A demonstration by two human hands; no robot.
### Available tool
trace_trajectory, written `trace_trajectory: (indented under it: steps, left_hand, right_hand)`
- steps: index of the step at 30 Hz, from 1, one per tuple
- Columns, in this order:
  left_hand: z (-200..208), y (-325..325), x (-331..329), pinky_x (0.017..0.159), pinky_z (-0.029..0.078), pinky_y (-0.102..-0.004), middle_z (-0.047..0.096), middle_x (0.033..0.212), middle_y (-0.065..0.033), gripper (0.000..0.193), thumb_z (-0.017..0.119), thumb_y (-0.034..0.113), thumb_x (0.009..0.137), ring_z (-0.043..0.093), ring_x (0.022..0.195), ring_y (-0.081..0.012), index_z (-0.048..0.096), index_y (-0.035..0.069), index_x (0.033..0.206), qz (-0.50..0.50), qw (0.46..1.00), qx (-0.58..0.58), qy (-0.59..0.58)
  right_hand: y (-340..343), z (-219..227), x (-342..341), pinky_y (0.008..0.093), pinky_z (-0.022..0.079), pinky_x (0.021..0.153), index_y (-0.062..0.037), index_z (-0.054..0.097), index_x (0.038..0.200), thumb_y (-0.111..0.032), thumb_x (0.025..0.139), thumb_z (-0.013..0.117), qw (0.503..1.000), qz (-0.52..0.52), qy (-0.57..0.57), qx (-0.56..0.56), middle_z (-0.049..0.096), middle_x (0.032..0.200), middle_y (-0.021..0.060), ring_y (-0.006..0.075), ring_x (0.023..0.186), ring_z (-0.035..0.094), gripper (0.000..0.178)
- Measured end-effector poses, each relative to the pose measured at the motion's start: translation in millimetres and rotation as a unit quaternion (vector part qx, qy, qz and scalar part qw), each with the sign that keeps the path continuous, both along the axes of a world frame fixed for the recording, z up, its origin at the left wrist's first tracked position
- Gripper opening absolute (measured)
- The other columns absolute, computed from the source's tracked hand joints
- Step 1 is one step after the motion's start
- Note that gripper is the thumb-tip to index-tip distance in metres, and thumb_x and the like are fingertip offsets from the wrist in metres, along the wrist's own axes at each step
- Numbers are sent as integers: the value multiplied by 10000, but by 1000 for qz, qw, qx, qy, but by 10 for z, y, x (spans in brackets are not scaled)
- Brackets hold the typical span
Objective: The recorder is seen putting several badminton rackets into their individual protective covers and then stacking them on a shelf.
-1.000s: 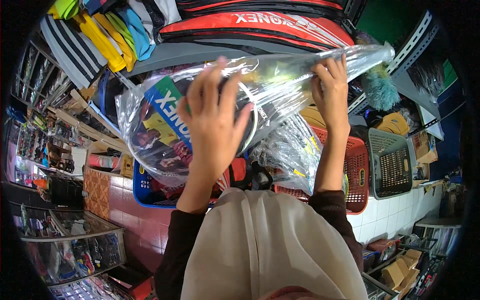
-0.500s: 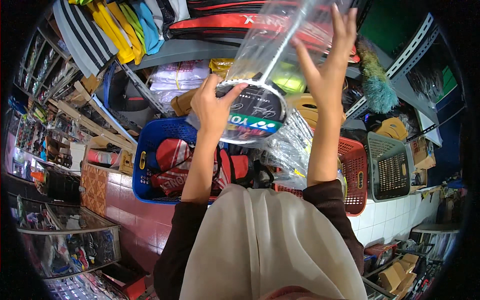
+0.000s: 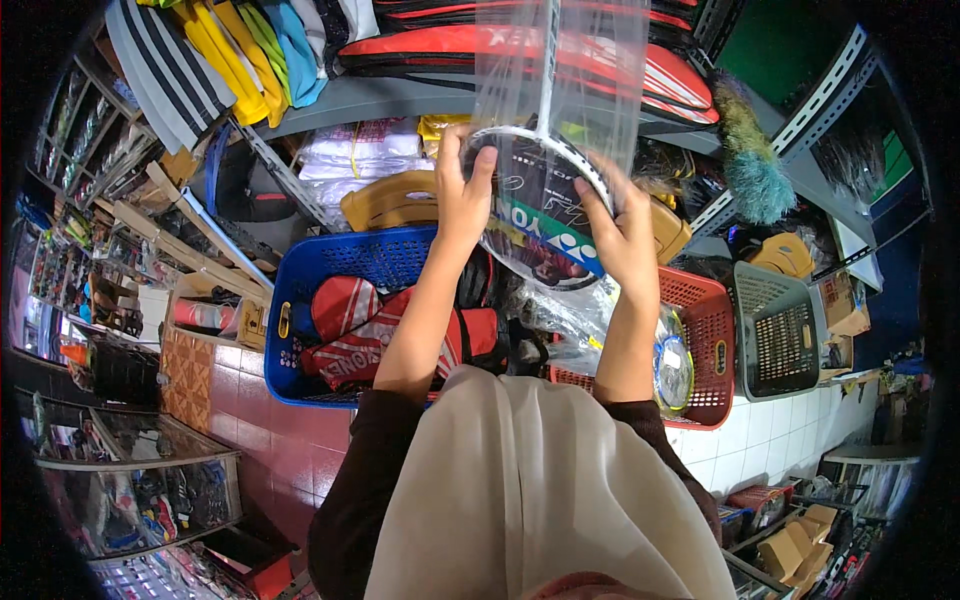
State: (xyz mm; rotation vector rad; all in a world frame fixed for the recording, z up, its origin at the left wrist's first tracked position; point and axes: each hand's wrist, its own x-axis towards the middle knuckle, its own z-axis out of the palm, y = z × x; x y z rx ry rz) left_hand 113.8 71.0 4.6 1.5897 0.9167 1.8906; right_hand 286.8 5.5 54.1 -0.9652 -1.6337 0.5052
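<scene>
A white-framed badminton racket [image 3: 530, 215] in a clear plastic sleeve is held up before me, head toward me and shaft pointing away. Its string area is covered by a dark card with a green and blue band. My left hand [image 3: 462, 190] grips the left side of the head, thumb on the front. On the opposite side my right hand [image 3: 622, 222] is closed round the frame, its fingers slightly blurred. The clear sleeve [image 3: 610, 70] stretches past the head along the shaft. The handle end lies beyond the upper edge of the picture.
Below my hands stand a blue basket [image 3: 390, 247] with red bags [image 3: 365, 340] and a red basket [image 3: 712, 330] with wrapped rackets [image 3: 675, 370]. A grey-green basket [image 3: 780, 285] stands right. Behind is a grey shelf [image 3: 400, 100] with red-black bags [image 3: 420, 52]; a duster [image 3: 755, 180] hangs right.
My right hand has come down from the sleeve's upper part to the racket head's right side. The racket has shifted slightly right and its shaft now stands more upright. My left hand keeps its hold.
</scene>
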Motion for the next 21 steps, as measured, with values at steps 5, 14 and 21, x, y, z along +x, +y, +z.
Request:
trace_trajectory:
  steps: [5, 14, 21]
  left_hand:
    - [-722, 118, -210, 885, 397, -358, 555, 1082, -170, 436, 513, 354, 908, 525, 1006, -280, 481, -12, 1144, 66, 994, -70, 52]
    - [-2257, -21, -446, 826, 455, -452, 571, 1040, -279, 442, 569, 292, 841, 556, 938, -428, 512, -25, 1143, 88, 860, -269, 425]
    - [-2456, 10, -413, 631, 481, -501, 600, 759, -278, 336, 490, 225, 891, 588, 685, -441, 542, -7, 1128, 130, 868, -203, 433]
  right_hand:
    - [39, -84, -24, 267, 448, 660, -1, 560, 1140, 2, 839, 533, 998, -54, -13, 10, 626, 813, 158, 138, 667, 528, 303]
    - [91, -196, 28, 288, 457, 737, 5, 564, 1137, -6, 839, 557, 986, -146, -75, -11, 648, 934, 198, 192, 826, 626, 298]
    - [188, -399, 25, 333, 456, 650, -45, 533, 1196, -4, 801, 549, 989, -132, -60, -32, 608, 825, 236, 290, 703, 618, 397]
